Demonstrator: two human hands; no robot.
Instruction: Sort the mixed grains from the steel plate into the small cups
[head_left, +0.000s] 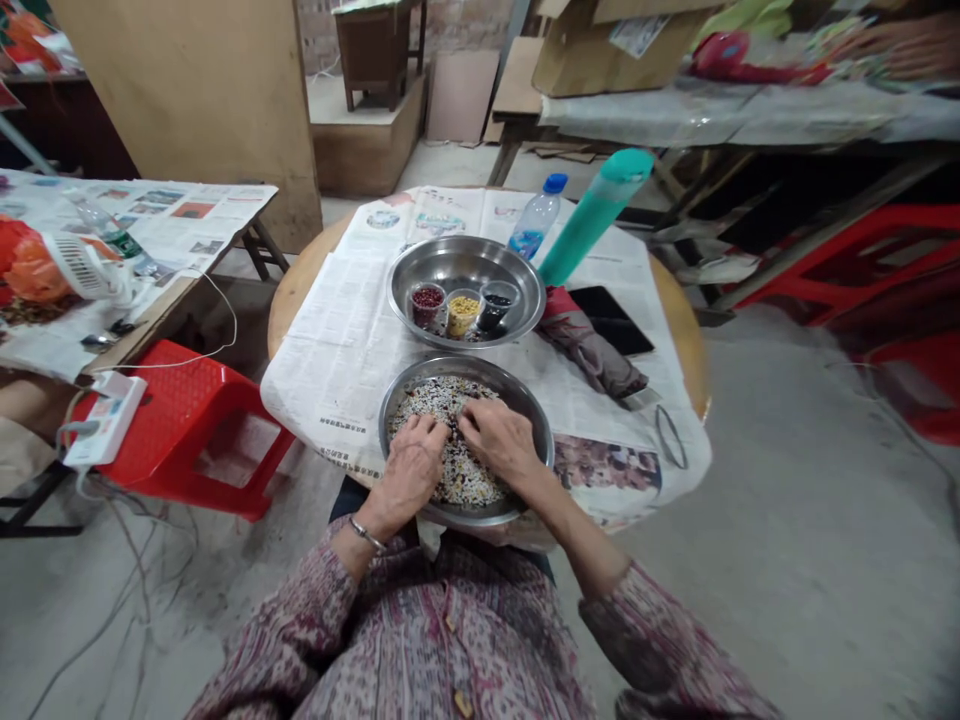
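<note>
Both hands are in the front steel basin (480, 516), over a mix of white grains with dark, red and yellow beans (466, 482). My left hand (415, 462) rests at the basin's left side with fingers curled down to the grains. My right hand (501, 440) reaches in from the right, thumb and fingers drawn together at the mix. Whatever is between the fingertips is hidden. Just behind stands a second steel basin (465, 262). In it are three clear cups, holding dark red beans (427, 303), yellow beans (463, 312) and black beans (495, 308).
Newspaper (322, 350) covers the round table. Behind the basins are a blue-capped bottle (536, 222) and a green cylinder (600, 215); a dark tablet (611, 320) and a folded umbrella (589, 350) lie right. A red stool (195, 430) with a power strip (105, 420) stands left.
</note>
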